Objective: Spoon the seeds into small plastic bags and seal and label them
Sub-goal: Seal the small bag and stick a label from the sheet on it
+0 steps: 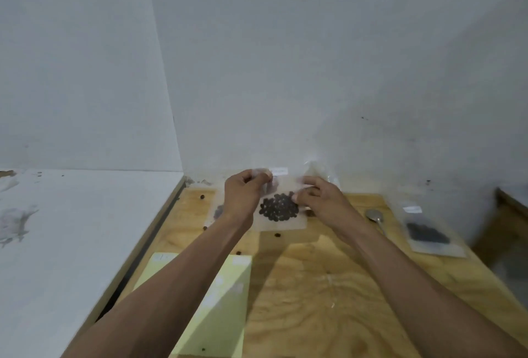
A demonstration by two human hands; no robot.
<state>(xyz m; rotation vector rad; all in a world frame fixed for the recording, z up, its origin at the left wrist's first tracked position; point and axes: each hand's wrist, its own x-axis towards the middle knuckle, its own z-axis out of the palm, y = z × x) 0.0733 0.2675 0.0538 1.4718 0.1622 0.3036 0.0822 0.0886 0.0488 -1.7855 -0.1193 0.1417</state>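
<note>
Your left hand (pixel 243 196) has its fingers curled in a pinch on the upper left edge of the small plastic bag (pixel 281 222), and your right hand (pixel 317 197) pinches the same top edge from the right, thumb and forefinger closed on the film just above the dark seeds (pixel 278 207). The bag sits a little above the centre of the frame, between your two hands. Its mouth runs left to right across the top, and the seeds have settled in a cluster low in it, so the seal line lies directly between your grips; both hands are equally near. A white label (pixel 279 171) shows at the top edge. To the right lie a spoon (pixel 375 216) and, further right, another filled bag (pixel 428 236); loose seeds dot the wooden table (pixel 328 286), and a yellow sheet (pixel 217 300) lies lower left.
</note>
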